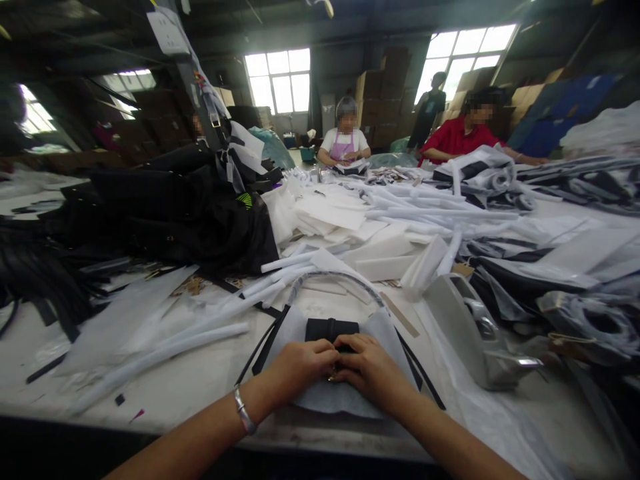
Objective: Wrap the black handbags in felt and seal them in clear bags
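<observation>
A small black bag (332, 329), partly wrapped in white tissue (340, 393), lies on the table right in front of me. My left hand (300, 367) and my right hand (373, 368) rest on it side by side, fingers curled and pinched together at a small gold clasp on the bag's front. Its tissue-wrapped handle (333, 279) arcs up behind the bag. Thin black straps (265, 343) run out on both sides. I wear a silver bracelet (244, 411) on my left wrist.
A heap of black bags (165, 207) fills the left. White paper rolls and sheets (390, 227) cover the middle. A grey tape dispenser (475, 330) stands at right. Two people sit at the far end (345, 137), (465, 137); one stands behind (427, 110).
</observation>
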Demonstrator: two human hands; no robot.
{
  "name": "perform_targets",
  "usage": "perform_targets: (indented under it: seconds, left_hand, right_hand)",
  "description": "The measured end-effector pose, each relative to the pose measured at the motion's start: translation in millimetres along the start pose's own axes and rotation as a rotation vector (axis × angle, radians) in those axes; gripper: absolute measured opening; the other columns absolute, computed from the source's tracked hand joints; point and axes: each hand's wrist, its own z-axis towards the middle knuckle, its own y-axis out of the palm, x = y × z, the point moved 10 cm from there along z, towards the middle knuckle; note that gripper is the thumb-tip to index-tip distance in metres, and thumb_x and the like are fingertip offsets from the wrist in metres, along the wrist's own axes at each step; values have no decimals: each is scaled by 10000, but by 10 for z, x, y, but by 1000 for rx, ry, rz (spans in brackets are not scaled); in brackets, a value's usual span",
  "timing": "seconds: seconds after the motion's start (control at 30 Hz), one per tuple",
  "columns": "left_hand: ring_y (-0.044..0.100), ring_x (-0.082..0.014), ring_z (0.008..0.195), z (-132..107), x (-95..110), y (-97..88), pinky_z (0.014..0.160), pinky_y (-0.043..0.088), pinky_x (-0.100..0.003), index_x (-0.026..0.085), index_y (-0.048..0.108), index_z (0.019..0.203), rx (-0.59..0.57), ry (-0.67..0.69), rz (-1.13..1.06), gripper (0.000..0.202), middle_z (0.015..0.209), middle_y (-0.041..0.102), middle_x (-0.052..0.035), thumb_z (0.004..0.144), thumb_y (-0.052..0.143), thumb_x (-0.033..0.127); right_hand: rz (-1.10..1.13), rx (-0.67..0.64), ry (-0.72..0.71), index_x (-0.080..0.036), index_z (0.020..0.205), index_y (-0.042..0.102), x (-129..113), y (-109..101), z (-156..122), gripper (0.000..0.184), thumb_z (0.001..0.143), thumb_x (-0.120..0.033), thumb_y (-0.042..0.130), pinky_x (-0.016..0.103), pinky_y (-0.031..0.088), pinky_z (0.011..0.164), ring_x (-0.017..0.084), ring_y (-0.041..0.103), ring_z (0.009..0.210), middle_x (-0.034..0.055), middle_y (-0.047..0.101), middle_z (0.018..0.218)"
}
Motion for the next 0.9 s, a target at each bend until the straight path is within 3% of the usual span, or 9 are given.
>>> perform_targets:
  seconds: [0.13, 0.37, 0.7, 0.77, 0.9]
  left_hand:
    - [697, -129, 851, 14, -3, -1, 707, 499, -175, 262, 650, 1145, -21, 22, 17, 177, 1061, 705, 7, 969, 634, 277]
    - [670, -127, 892, 14, -4, 55, 726, 475, -187, 265, 696, 1008, -33, 27, 45, 78, 1042, 692, 42, 943, 666, 234]
    - [689, -159, 742, 42, -47, 41, 666, 529, -228, 182, 709, 853, 63, -185, 80, 54, 852, 681, -15, 901, 703, 206]
    - [696, -172, 758, 28, -7, 36, 673, 545, -242, 187, 708, 922, 73, -179, 82, 24, 874, 691, -21, 902, 697, 195]
    - [709, -196, 852, -124, 126, 17, 757, 584, -290, 189, 641, 1180, 88, -100, 62, 229, 958, 722, -46, 952, 620, 195]
  right_hand:
    - [46, 12, 1, -356, 1052, 776, 14, -11, 9, 285, 783, -285, 840, 408, 456, 975, 243, 627, 1087, 20, 686, 1202]
    - [107, 36, 2, -334, 1073, 767, 24, -33, 17, 365, 732, -267, 878, 364, 468, 961, 228, 646, 1064, 11, 702, 1157]
    - [124, 74, 0, -254, 1077, 750, -7, -72, -11, 381, 720, -225, 882, 394, 480, 963, 260, 650, 1067, 61, 707, 1163]
    - [123, 74, -3, -260, 1096, 747, -7, -70, -9, 400, 721, -228, 881, 395, 483, 960, 262, 651, 1067, 61, 708, 1166]
    - [118, 76, -2, -265, 1101, 745, -8, -78, -13, 379, 742, -260, 868, 385, 490, 959, 254, 653, 1066, 59, 708, 1168]
